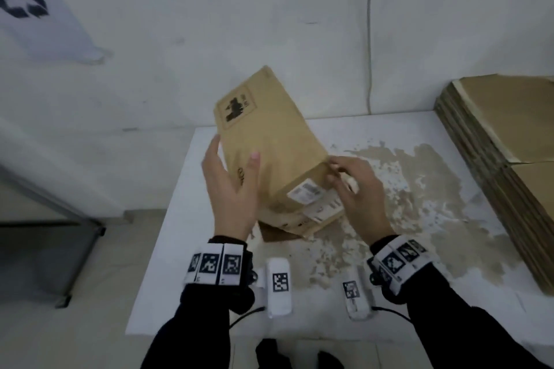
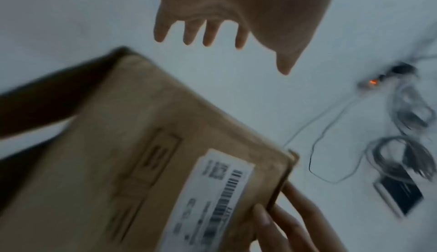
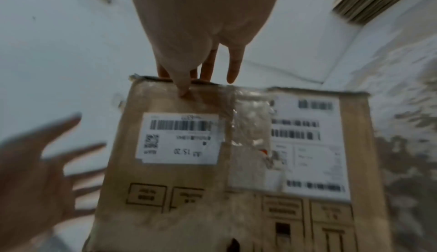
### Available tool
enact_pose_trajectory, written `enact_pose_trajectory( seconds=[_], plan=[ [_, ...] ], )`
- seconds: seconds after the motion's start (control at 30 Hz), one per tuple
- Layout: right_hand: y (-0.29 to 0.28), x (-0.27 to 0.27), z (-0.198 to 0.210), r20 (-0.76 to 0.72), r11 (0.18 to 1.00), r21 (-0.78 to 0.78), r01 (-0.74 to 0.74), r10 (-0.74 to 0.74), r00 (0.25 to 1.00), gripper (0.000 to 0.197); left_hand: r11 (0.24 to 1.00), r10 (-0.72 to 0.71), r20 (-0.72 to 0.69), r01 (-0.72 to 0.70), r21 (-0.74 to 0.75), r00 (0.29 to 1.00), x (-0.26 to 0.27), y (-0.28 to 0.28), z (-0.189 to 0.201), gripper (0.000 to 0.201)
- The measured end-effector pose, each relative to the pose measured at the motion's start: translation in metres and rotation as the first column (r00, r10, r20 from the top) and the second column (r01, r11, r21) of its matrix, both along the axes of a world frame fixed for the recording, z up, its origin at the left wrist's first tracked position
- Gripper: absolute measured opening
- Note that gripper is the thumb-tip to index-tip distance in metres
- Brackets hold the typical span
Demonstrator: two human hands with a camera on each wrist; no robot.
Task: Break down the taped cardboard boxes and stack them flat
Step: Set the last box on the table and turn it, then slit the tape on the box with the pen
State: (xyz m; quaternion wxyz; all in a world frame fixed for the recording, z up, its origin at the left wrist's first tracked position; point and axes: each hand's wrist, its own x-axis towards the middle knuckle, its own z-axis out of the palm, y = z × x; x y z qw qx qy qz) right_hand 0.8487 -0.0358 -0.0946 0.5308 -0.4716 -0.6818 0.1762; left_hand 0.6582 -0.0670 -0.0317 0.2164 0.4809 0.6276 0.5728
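The white table (image 1: 209,293), its top patched with brown where the coating had worn away, carried everything. Along its right edge lay the stack of flattened boxes (image 1: 509,141), brown sheets piled neatly. Near the middle stood the taped cardboard box (image 1: 269,141), tipped over on its lower edge and leaning away toward the wall (an animal print showed on its upper panel). Clear tape (image 3: 250,121) ran across its near end, between two white shipping labels (image 3: 179,140).

The left hand (image 1: 230,189) was at the box's left side, fingers straight and spread wide; in the left wrist view they closed round nothing, and whether the palm touched the cardboard I could not tell. The right hand (image 1: 356,192) pinched the box's top corner edge, thumb on the taped face and fingers hooked over behind it.
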Motion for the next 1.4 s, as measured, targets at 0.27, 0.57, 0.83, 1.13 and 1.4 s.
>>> enact_pose_trajectory(
  seconds=[0.27, 0.57, 0.83, 1.13, 1.4],
  plan=[
    [-0.023, -0.048, -0.022, 0.11, 0.959, -0.131, -0.25, 0.265, 0.958, 0.033, 0.881, -0.134, -0.309, -0.03, -0.472, 0.942, -0.057, 0.016, -0.014, 0.073],
    [-0.067, 0.089, -0.138, 0.636, 0.452, -0.641, 0.62, -0.139, 0.759, 0.038, 0.892, -0.071, -0.166, -0.011, -0.452, 0.984, -0.107, -0.016, -0.087, 0.074],
    [-0.025, 0.04, -0.037, 0.094, 0.714, -0.673, 0.194, -0.178, 0.98, 0.011, 0.882, -0.221, -0.41, 0.002, -0.472, 0.885, -0.106, -0.014, -0.086, 0.067],
    [0.095, -0.156, 0.058, 0.429, 0.85, -0.527, 0.003, 0.263, 0.864, 0.028, 0.844, -0.519, -0.669, 0.191, -0.502, 0.532, -0.183, 0.067, -0.061, 0.079],
    [0.13, -0.221, 0.046, 0.768, 0.889, -0.411, 0.204, 0.217, 0.603, 0.03, 0.83, -0.55, -0.669, 0.235, -0.506, 0.5, -0.186, 0.085, -0.097, 0.094]
  ],
)
